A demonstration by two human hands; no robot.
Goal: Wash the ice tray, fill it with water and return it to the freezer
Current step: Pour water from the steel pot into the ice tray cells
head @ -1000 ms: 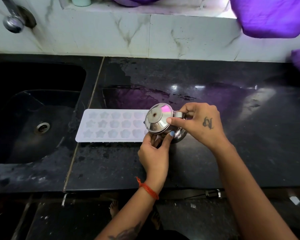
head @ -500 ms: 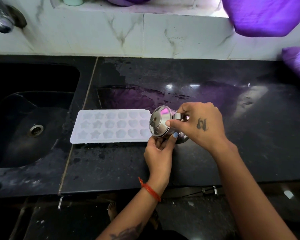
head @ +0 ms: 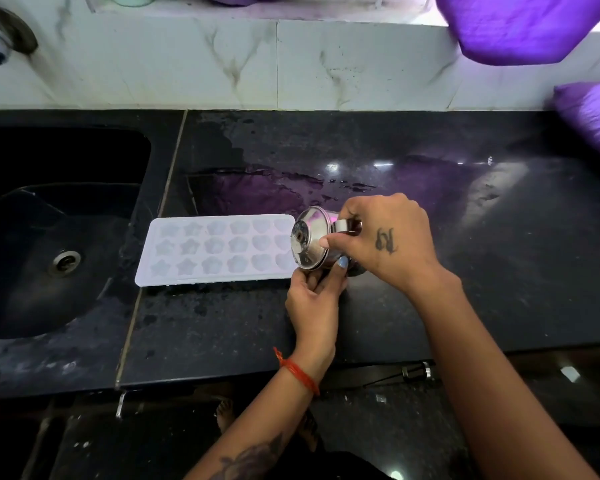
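A white ice tray [head: 215, 249] with star and flower moulds lies flat on the black counter [head: 465, 271], just right of the sink. Over its right end a small lidded steel pot [head: 312, 242] is tipped steeply towards the tray. My right hand [head: 388, 240] grips the pot's handle with the thumb pressed on the lid rim. From below, my left hand [head: 314, 299] holds the pot's underside, fingers curled up around it. I cannot make out any water pouring.
The black sink [head: 32, 237] with its drain [head: 65, 261] is at the left, a tap [head: 0, 39] above it. Purple cloths [head: 520, 26] hang at the upper right. The counter is wet behind the tray.
The pot has been tipped further over the tray's right end, its lid now facing left. Both hands keep their hold.
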